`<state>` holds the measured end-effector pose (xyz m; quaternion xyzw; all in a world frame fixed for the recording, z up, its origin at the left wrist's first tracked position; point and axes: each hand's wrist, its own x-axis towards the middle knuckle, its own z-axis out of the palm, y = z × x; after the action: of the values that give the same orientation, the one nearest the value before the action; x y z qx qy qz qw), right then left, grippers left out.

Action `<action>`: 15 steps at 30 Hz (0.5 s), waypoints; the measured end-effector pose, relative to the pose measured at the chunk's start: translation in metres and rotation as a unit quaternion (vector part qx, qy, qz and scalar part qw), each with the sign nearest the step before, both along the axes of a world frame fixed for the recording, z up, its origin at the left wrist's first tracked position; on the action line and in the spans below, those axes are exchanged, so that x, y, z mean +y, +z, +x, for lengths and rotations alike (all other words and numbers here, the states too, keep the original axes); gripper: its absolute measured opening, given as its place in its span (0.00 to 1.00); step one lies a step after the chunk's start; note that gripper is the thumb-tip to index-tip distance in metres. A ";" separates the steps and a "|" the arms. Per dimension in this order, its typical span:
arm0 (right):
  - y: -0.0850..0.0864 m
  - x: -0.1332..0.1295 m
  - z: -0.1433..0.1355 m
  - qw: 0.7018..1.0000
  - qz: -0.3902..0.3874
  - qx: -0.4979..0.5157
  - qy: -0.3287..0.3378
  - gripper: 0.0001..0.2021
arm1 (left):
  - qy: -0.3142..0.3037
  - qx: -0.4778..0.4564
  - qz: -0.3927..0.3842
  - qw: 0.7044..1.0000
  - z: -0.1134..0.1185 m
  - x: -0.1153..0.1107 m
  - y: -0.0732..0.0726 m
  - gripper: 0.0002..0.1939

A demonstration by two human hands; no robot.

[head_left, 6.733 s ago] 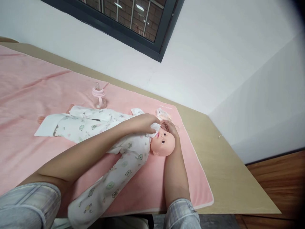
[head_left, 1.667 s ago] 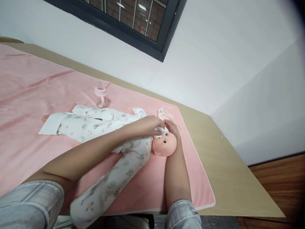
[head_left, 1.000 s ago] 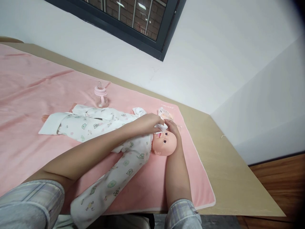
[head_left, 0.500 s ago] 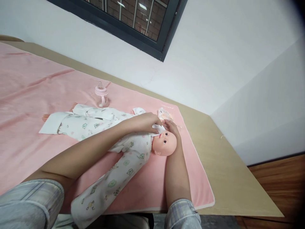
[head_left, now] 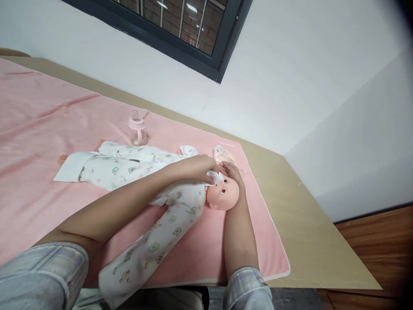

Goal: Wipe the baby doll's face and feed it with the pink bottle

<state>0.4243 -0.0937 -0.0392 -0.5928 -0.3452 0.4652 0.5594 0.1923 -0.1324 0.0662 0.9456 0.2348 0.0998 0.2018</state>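
Observation:
A bald baby doll (head_left: 226,196) lies on its back, its head toward the right, in a white printed outfit (head_left: 180,200). My left hand (head_left: 204,167) reaches across its chest and pinches a white cloth or tissue (head_left: 214,177) against the mouth area. It partly hides the lower face. On the far side of the doll's head, my right hand (head_left: 231,171) rests with fingers stretched out, its forearm passing behind the crown. One long sleeve of the outfit hangs over the table's near edge.
A pink baby bottle (head_left: 138,129) stands beyond the doll's legs. Past my right hand lies a small clear packet (head_left: 222,154). A pink blanket (head_left: 58,125) covers much of the wooden table (head_left: 303,241), which meets a white wall (head_left: 264,103) below a dark-framed window (head_left: 213,69).
My left hand and the white cloth have shifted slightly at the doll's mouth, the cloth sitting a little differently. My right hand has hardly moved.

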 end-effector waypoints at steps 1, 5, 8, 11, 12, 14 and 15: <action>0.000 0.000 0.000 1.000 -0.001 -0.001 0.000 0.02 | 0.002 -0.001 -0.003 1.000 0.000 0.000 0.001 0.11; 0.001 -0.001 -0.001 1.000 -0.005 -0.009 0.002 0.02 | 0.013 -0.009 -0.004 1.000 -0.001 -0.002 0.004 0.10; 0.001 -0.001 0.000 1.000 -0.006 -0.015 0.004 0.04 | 0.024 -0.003 0.003 1.000 0.000 -0.003 0.006 0.08; 0.000 0.000 0.001 1.000 -0.003 -0.023 0.006 0.04 | 0.023 -0.005 0.007 1.000 0.000 -0.002 0.005 0.08; -0.001 0.000 0.001 1.000 -0.002 -0.026 0.007 0.05 | 0.021 -0.012 0.007 1.000 0.000 -0.001 0.004 0.07; -0.002 0.000 0.002 0.999 0.002 -0.033 0.010 0.05 | 0.022 -0.028 0.010 0.999 0.000 0.000 0.002 0.05; -0.003 0.001 0.003 0.999 0.006 -0.036 0.012 0.05 | 0.024 -0.033 0.012 0.999 -0.001 0.000 0.001 0.05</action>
<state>0.4275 -0.0928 -0.0424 -0.6019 -0.3749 0.4482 0.5444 0.1918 -0.1320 0.0674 0.9384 0.2490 0.1381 0.1959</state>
